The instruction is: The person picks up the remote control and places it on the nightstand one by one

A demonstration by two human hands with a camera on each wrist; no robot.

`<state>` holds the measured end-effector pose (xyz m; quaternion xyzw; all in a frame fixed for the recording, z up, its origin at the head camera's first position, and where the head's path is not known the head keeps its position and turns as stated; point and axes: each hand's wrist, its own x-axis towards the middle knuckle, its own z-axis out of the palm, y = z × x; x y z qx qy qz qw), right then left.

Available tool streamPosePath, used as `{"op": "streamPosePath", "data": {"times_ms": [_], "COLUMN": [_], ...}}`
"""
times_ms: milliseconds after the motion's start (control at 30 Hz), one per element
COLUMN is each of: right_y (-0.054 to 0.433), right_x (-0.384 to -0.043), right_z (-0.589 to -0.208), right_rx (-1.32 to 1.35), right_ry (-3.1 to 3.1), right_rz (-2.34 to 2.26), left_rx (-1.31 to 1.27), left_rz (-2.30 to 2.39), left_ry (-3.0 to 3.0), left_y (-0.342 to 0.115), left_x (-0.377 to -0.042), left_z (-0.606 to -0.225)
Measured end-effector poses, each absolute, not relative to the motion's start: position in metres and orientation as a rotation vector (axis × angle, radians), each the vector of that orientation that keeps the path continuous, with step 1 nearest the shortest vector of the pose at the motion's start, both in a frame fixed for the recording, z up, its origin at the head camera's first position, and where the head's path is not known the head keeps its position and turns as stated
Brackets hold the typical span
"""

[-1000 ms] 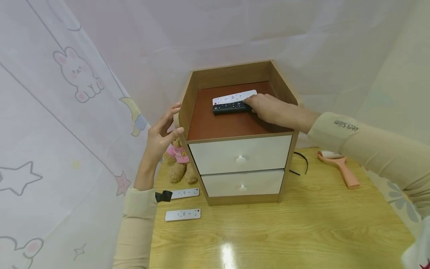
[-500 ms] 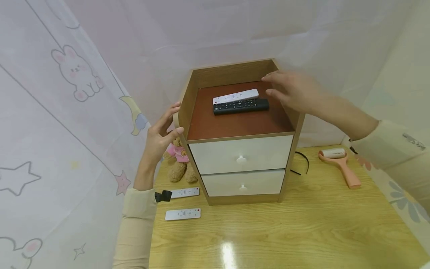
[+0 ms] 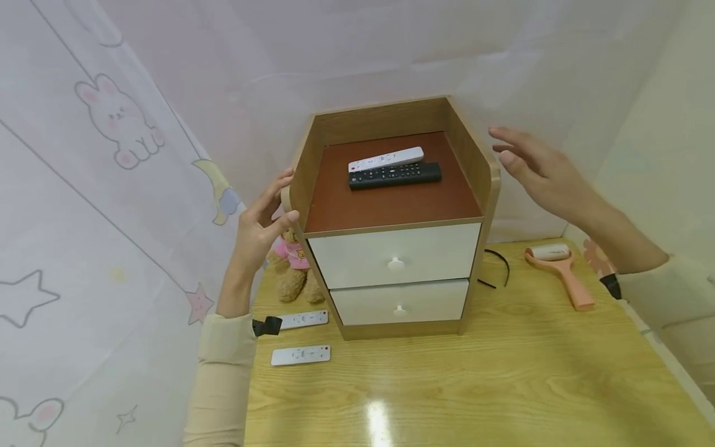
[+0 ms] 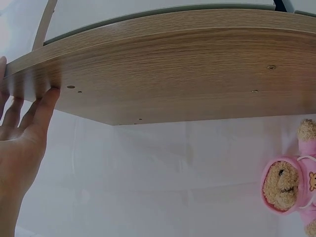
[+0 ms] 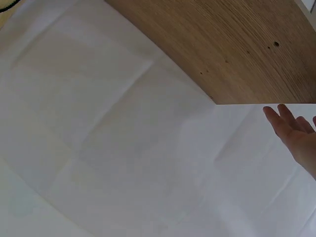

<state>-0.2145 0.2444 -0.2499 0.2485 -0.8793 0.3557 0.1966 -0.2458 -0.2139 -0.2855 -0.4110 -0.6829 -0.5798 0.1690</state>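
Note:
A small wooden cabinet (image 3: pixel 394 254) with two white drawers stands on the table, both drawers pushed in. On its reddish-brown top, a black remote control (image 3: pixel 395 176) lies beside a white remote control (image 3: pixel 385 159), their left ends close together. My left hand (image 3: pixel 258 226) rests against the cabinet's upper left side with the fingers extended; in the left wrist view its fingertips (image 4: pixel 52 93) touch the wooden panel. My right hand (image 3: pixel 550 177) is in the air to the right of the cabinet, fingers loosely extended and holding nothing.
Two more white remotes, one nearer (image 3: pixel 301 355) and one farther (image 3: pixel 304 320), lie on the table (image 3: pixel 447 391) at left. A teddy bear (image 3: pixel 296 273) in pink sits beside the cabinet. A black headband (image 3: pixel 505 268) and an orange lint roller (image 3: pixel 564 273) lie at right.
My right hand has let go of the black remote and moved off to the right, out past the cabinet's side. The left hand stays at the cabinet's left side.

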Motion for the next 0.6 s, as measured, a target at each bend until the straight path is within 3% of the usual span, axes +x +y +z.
{"op": "streamPosePath", "data": {"times_ms": [600], "right_y": [0.247], "right_x": [-0.221], "right_z": [-0.273], "right_rx": [0.875], "right_ry": [-2.443], "right_rz": [1.262], "left_rx": [-1.154], "left_rz": [-1.660], "left_ry": [-2.007], "left_y": [-0.229], "left_x": [-0.244], "left_z": [-0.287]}}
